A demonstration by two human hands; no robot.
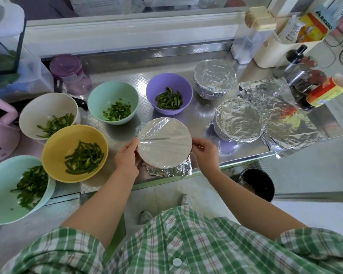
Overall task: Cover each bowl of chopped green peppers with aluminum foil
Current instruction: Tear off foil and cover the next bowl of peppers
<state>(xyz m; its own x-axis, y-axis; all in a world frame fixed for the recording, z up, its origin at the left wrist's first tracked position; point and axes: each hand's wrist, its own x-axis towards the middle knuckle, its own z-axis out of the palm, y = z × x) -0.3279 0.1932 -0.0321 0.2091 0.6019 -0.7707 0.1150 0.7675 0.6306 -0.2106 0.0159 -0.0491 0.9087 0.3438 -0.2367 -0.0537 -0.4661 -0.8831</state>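
Head cam, the only view. The foil-wrapped bowl (164, 143) sits at the near edge of the steel worktop (141, 76), right in front of the person. The left hand (127, 157) is at the bowl's 9 o'clock and the right hand (205, 150) at its 3 o'clock. Both have their fingers curled onto the rim, pinching foil against it.

Handling-wise, foil is featherlight and holds a crease, but I'd guess it tears if you drag it over the rim. The top is stretched pretty flat, so leave that alone and work the skirt. The loose, crumpled bit hangs out at about 5 o'clock, and that's where I'd squeeze next. The bowl looks like light plastic, so it'll probably skate on that slick steel unless one hand steadies it.

Room: the worktop's front lip runs just below the bowl from 5 to 7 o'clock, so there's no pulling it closer. The yellow bowl (55, 141) is close by at 9 o'clock, with open peppers in it. The purple bowl (156, 82) at 12 is uncovered too. Two finished bowls sit up at 1 and 2 o'clock (214, 78) (239, 119). The spare foil sheets (285, 107) are beyond them at 2, an easy right-hand reach. The gap around 1 o'clock looks like the free parking spot.
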